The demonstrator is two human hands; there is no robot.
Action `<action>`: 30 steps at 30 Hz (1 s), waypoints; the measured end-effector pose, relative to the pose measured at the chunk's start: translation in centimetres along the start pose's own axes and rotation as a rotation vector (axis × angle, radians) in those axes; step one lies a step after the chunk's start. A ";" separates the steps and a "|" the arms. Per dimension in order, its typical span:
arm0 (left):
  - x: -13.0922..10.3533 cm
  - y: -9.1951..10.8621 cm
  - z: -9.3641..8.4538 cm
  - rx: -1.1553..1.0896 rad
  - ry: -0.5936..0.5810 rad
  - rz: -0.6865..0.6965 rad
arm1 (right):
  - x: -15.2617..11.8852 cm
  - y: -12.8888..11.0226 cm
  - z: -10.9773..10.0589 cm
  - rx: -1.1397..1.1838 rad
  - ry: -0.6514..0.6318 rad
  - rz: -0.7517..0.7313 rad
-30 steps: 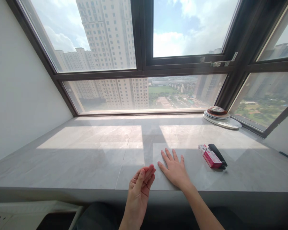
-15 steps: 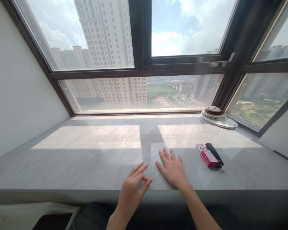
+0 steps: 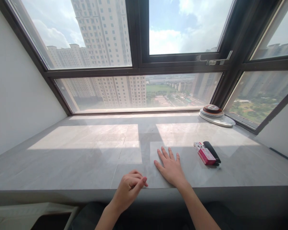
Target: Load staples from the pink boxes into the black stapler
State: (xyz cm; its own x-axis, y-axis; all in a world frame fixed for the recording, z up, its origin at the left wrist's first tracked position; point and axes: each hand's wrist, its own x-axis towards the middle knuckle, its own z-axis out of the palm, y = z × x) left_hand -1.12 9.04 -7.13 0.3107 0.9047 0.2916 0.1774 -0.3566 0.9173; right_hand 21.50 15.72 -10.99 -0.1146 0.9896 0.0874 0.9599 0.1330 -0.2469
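Observation:
My left hand (image 3: 129, 190) is at the front edge of the grey marbled sill, its fingers curled in and the thumb resting against them. I see nothing held in it. My right hand (image 3: 171, 167) lies palm down on the sill, fingers spread. Under and around it is a pale, straight-edged patch (image 3: 154, 151); whether it is a sheet or reflected light I cannot tell. To the right of that hand, a pink and white small box (image 3: 206, 155) lies against a black stapler (image 3: 212, 151).
Stacked round plates or discs (image 3: 213, 112) sit in the far right corner of the sill (image 3: 74, 169), by the dark window frame (image 3: 136, 72). A thin dark strip (image 3: 282, 154) lies at the right wall. Below the sill at left is a white container (image 3: 26, 207).
My left hand has curled its stretched fingers inward and moved slightly left and down. My right hand stays flat in place. The whole view has shifted slightly.

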 end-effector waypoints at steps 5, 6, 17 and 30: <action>-0.3 2.0 2.3 0.083 -0.138 0.091 | 0.0 -0.2 -0.2 -0.007 0.002 -0.003; -0.6 2.4 2.9 0.084 -0.263 0.132 | -0.1 -0.2 -0.2 -0.007 -0.003 -0.003; -0.3 3.5 3.9 0.177 -0.172 0.153 | 0.0 0.1 -0.4 0.065 -0.003 -0.005; 3.0 -6.5 -2.0 0.883 0.011 -0.024 | -1.4 17.5 -9.5 0.394 0.442 0.393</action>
State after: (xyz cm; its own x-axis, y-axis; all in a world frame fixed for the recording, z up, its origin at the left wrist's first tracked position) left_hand -3.19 14.59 -11.69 0.2896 0.9147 0.2819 0.8416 -0.3836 0.3802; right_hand 40.93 16.14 -6.24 0.4161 0.8643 0.2827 0.7351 -0.1368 -0.6640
